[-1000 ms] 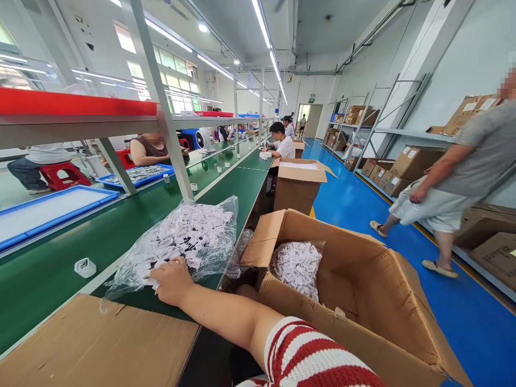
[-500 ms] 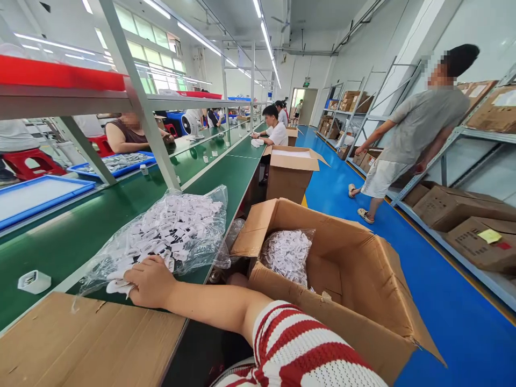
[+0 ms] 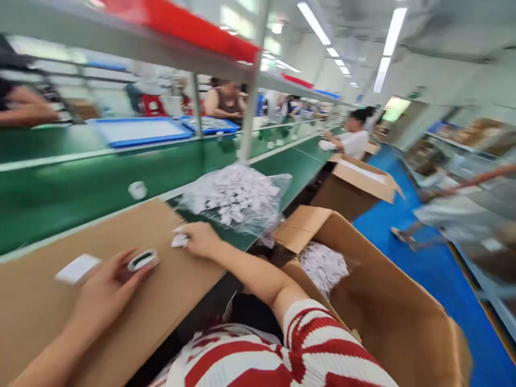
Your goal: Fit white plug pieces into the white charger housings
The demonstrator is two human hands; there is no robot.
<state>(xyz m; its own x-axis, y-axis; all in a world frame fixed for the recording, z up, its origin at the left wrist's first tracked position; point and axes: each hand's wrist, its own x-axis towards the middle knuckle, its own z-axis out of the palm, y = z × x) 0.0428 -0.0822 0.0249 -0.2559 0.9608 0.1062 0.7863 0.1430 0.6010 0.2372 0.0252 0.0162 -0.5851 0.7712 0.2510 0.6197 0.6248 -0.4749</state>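
My left hand (image 3: 107,285) is over the cardboard sheet (image 3: 161,290), its fingers round a small white housing (image 3: 143,261) with a dark oval rim. Beside that hand a flat white piece (image 3: 78,268) lies on the cardboard. My right hand (image 3: 199,239) is closed on small white parts (image 3: 180,239) at the sheet's far right edge. Just beyond it, a clear plastic bag (image 3: 237,196) with many white parts spreads on the green table. The picture is blurred, so the number of parts in my right hand cannot be made out.
An open carton (image 3: 387,301) at my right holds another bag of white parts (image 3: 322,266). A white piece (image 3: 137,190) stands on the green belt (image 3: 92,199). Blue trays, a metal post and a red-edged shelf are beyond. People sit along the line; one walks at right.
The view has swung left. My left hand with the white housing has come into view. My right hand has drawn back from the bag to the cardboard with white parts in it.
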